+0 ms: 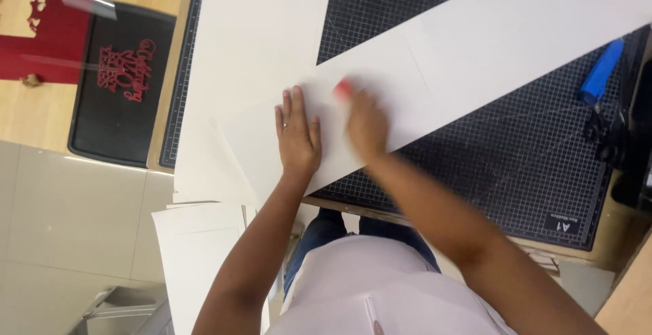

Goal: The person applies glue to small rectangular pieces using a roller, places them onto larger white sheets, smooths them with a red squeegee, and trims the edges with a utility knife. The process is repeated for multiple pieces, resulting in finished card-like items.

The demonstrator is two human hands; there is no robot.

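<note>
A long white card strip (475, 56) lies slanted across a black gridded cutting mat (530, 165). My left hand (297, 134) rests flat on the strip's near end, fingers together, a ring on one finger. My right hand (367, 124) is blurred with motion just right of it, fingers closed around a small red object (343, 89), likely an eraser, pressed against the strip. A faint pencil line crosses the strip to the right of my right hand.
A large white sheet (251, 49) overlaps the mat's left side, and more white sheets (197, 253) hang off the table edge. A black tray (115, 83) with red cut-out lettering sits left, next to red card (41, 36). A blue-handled tool (601, 73) lies at the right.
</note>
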